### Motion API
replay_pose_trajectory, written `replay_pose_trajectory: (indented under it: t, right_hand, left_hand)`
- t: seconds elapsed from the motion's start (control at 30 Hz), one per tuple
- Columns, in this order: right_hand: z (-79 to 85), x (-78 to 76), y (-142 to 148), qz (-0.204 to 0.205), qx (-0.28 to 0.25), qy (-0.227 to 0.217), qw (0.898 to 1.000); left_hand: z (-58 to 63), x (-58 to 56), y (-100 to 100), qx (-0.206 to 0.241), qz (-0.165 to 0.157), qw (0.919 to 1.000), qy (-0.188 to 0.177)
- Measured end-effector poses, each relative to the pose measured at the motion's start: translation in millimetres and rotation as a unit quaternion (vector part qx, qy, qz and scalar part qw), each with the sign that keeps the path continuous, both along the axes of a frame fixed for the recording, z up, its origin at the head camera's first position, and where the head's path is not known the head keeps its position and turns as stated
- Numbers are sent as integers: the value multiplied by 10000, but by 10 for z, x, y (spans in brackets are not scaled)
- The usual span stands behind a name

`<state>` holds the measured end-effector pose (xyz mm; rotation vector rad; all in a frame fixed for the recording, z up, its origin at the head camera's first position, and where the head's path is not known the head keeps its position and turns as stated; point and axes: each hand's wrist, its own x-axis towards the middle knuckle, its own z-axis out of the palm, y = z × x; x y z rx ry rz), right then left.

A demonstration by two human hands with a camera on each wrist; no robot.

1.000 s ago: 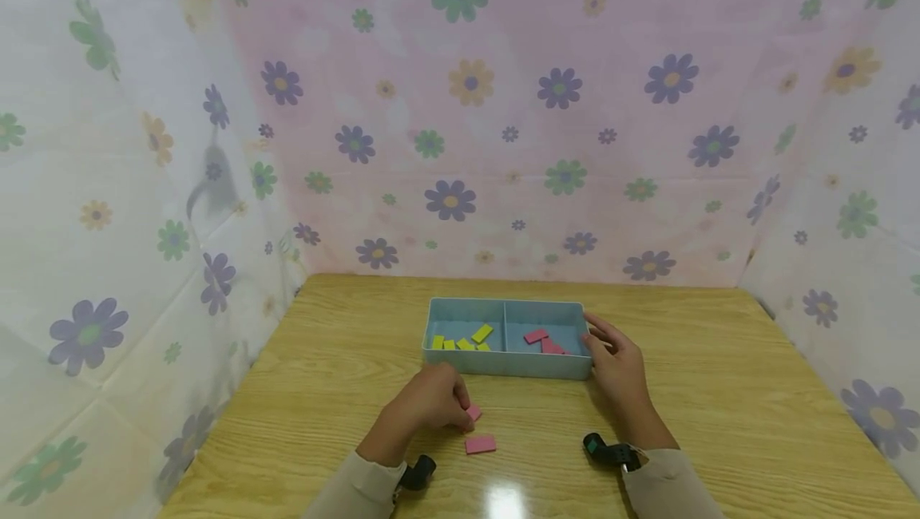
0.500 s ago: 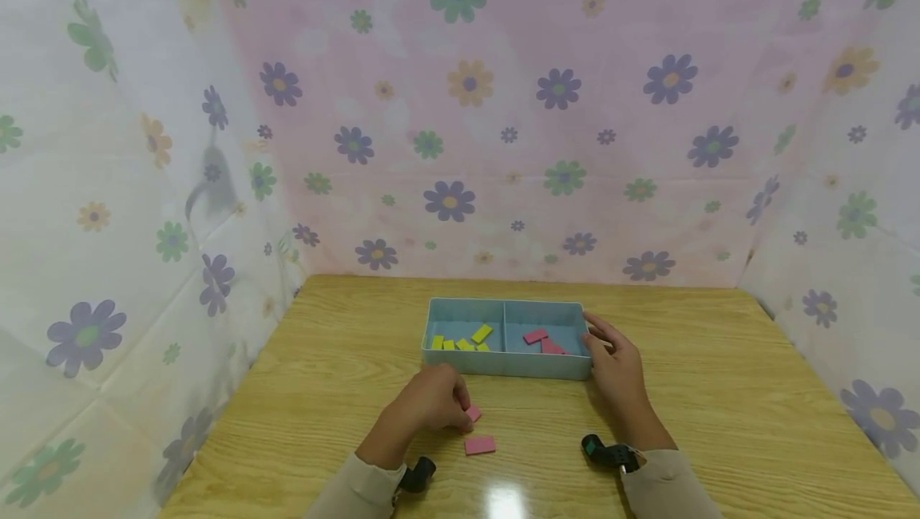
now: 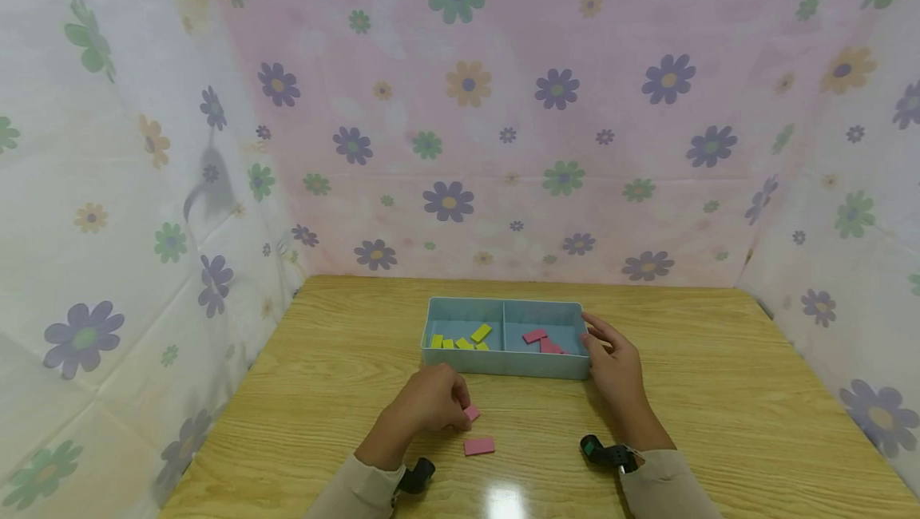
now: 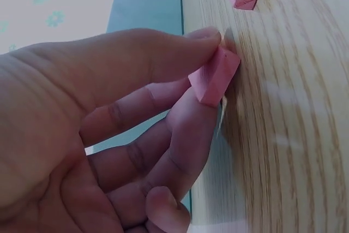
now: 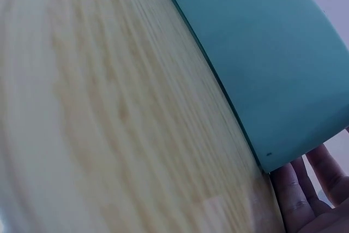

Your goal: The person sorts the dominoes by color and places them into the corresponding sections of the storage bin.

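Note:
My left hand (image 3: 431,398) pinches a small pink tile (image 4: 217,77) between thumb and fingers, just above the wooden table and in front of the box. A second pink tile (image 3: 479,446) lies flat on the wood, nearer to me. My right hand (image 3: 616,367) holds the right end of a light blue two-part box (image 3: 467,361), thumb by the rim and fingers along the end wall. Several yellow tiles (image 3: 481,333) lie in the left compartment. Pink tiles (image 3: 535,336) lie in the right one, partly hidden by the front wall.
A wooden table (image 3: 345,327) carries everything. Floral cloth (image 3: 503,104) hangs behind it and on both sides. Each wrist bears a black strapped camera (image 3: 604,453). Light glares off the table's front.
Both hands keep their places, the left with the pink tile and the right at the box. The whole view has shifted very slightly.

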<state>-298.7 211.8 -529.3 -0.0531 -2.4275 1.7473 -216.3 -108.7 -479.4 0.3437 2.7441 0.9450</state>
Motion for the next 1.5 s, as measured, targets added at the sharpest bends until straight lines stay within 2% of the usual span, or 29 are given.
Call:
replay_pose_trajectory:
  t: [0.17,0.47,0.6,0.83,1.1,1.27,1.43,1.5]
  right_hand:
    - [-8,2,29,-72,-23,-3,10000]
    - [-44,-18,28,14,-142,100,9998]
    - [-28,-29,18,94,-149,86,9998]
    - [25,-17,15,84,-215,21,9997]
    - [4,18,15,123,-95,-46,9999]
    - [42,36,11,157,-178,-38,9997]
    - [40,29,12,155,-258,-92,9995]
    - [-3,10,20,139,-244,-59,9996]
  left_hand:
    - [-27,-42,7,157,-4,9999,69]
    - [-57,-65,11,811,77,9965,-208]
    - [-4,-99,7,871,89,9960,-167]
    - [95,-183,6,711,44,9971,255]
    - [150,-193,18,784,55,9964,332]
    - [201,-226,55,1063,144,9936,357]
    - [254,-240,103,1297,333,9908,209]
    - [271,-249,121,1362,358,9898,200]
